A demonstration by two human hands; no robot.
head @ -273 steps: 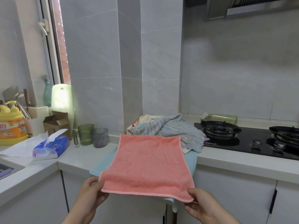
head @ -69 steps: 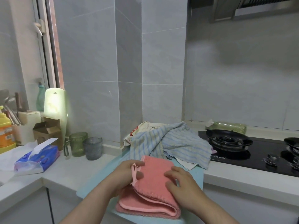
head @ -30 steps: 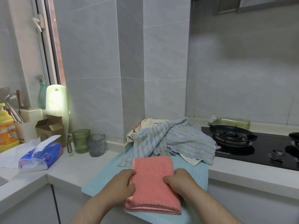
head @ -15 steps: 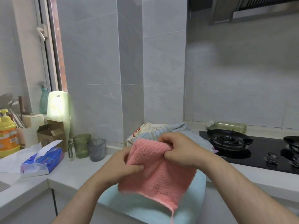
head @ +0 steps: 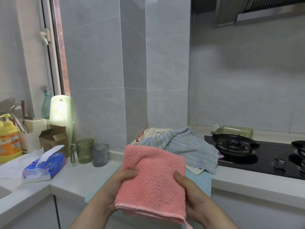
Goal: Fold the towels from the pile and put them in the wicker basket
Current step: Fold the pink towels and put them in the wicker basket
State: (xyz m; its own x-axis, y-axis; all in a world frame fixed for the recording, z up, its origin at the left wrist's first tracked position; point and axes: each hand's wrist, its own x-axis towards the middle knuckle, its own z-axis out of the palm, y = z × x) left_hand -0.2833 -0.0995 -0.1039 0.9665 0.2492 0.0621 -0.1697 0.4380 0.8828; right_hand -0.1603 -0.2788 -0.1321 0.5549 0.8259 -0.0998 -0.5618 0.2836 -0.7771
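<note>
While my arms reach forward, my left hand [head: 118, 185] and right hand [head: 193, 195] grip the pink towel [head: 153, 176] by its sides, thumbs on top. It is up near the towel pile [head: 189, 146].

Folded pink waffle-weave towel [head: 151, 179] is up off the white surface [head: 79, 176]. The left grip [head: 115, 187] pinches its left edge, thumb on top, and the right grip [head: 193, 195] clamps the right edge. Behind it, a rumpled pile of blue-striped towels [head: 186, 146] lies at the surface's back edge, just beside the black glass hob [head: 247, 162]. A pale blue mat [head: 201, 182] shows below.
</note>
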